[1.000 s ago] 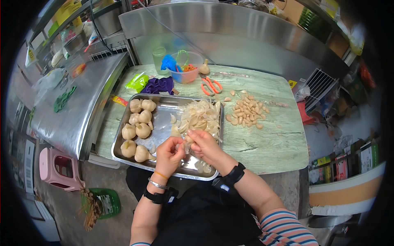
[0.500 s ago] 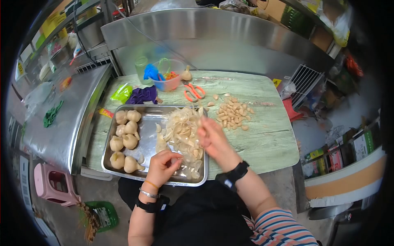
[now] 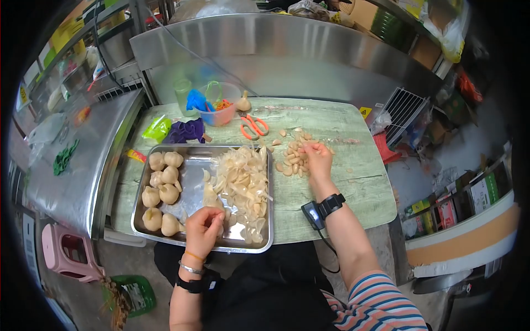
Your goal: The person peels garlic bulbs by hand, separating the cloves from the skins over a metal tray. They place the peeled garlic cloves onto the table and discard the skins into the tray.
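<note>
A metal tray [image 3: 193, 148] holds several garlic bulbs [image 3: 168, 193] on its left side and a heap of papery peels [image 3: 243, 182] on its right. Over the tray's front edge, my left hand [image 3: 203, 229] is closed, thumb against fingers; whatever it pinches is too small to name. My right hand [image 3: 318, 160] reaches over the pile of peeled cloves [image 3: 292, 157] to the right of the tray. Its fingertips are pressed together at the cloves, and anything between them is hidden.
Orange-handled scissors [image 3: 254, 128], a plastic tub [image 3: 223, 115], a single bulb [image 3: 243, 102], a purple cloth [image 3: 186, 131] and a green packet [image 3: 158, 129] lie along the back of the table. A pink stool [image 3: 69, 251] stands at lower left.
My right hand has moved right, from the peels at the tray's edge to the clove pile. My left hand has shifted slightly left and down. The whole view has shifted a little.
</note>
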Demonstrator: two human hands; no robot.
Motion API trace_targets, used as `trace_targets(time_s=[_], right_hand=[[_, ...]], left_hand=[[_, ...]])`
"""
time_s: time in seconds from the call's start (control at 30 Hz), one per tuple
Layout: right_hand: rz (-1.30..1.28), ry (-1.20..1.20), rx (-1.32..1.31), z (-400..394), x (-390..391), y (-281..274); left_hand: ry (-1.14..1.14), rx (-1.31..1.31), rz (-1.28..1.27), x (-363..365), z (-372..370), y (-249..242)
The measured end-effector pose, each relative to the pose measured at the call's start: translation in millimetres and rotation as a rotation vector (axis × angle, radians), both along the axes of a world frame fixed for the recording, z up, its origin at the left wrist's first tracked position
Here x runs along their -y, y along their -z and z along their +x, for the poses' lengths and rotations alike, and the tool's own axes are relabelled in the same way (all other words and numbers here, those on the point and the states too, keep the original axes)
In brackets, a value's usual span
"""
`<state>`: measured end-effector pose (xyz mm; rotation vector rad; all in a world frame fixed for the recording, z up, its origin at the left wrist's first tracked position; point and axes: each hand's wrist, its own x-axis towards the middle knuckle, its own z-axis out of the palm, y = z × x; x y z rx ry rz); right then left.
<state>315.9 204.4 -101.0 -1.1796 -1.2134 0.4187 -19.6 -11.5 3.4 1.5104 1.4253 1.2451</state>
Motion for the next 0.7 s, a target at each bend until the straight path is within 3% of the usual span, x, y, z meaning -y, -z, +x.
trace_targets(time_s=[0.03, 0.1, 0.13, 0.17, 0.23, 0.27, 0.3, 0.33, 0.4, 0.43, 0.5, 0.53, 0.6, 0.7], right_hand=[[0.002, -0.006, -0.001, -8, 11, -21], [-0.282, -0.181, -0.530, -32, 54, -99], [-0.285, -0.187, -0.529, -35, 57, -104], [-0.315, -0.275, -0.475, -41, 59, -105], [-0.368, -0.392, -0.436, -66, 78, -119], [-0.349, -0.500, -0.261, -82, 98, -143], [-0.321, -0.607, -0.086, -96, 111, -152], [-0.331, -0.630, -0.095, -110, 114, -146], [0.268, -0.616, 0.726, -133, 119, -137], [0.272, -0.626, 0.719, -139, 125, -130], [-0.008, -0.700, 0.737, -149, 140, -124], [-0.008, -0.704, 0.736, -153, 141, -128], [-0.427, -0.706, 0.558, -160, 144, -140], [-0.332, -0.704, 0.467, -170, 143, -126]], left_hand=[[0.003, -0.014, 0.040, -1, -1, 2], [0.001, -0.026, 0.080, 0, 2, -2], [-0.025, 0.067, 0.075, 2, 6, -9], [-0.058, 0.156, 0.067, 6, 8, -13], [-0.049, 0.095, 0.048, 19, -1, -11], [-0.017, 0.042, 0.037, 27, -4, -10], [0.055, -0.184, 0.153, 31, 0, -26], [0.018, -0.270, 0.203, 33, -1, -30], [-0.160, -0.256, 0.182, 29, -16, -18], [-0.229, -0.131, 0.100, 23, -25, -12], [-0.220, -0.338, 0.143, 16, -44, -12], [-0.190, -0.462, 0.178, 15, -48, -13], [-0.134, -0.454, 0.175, 11, -46, -18], [-0.044, -0.516, 0.117, 4, -33, -25]])
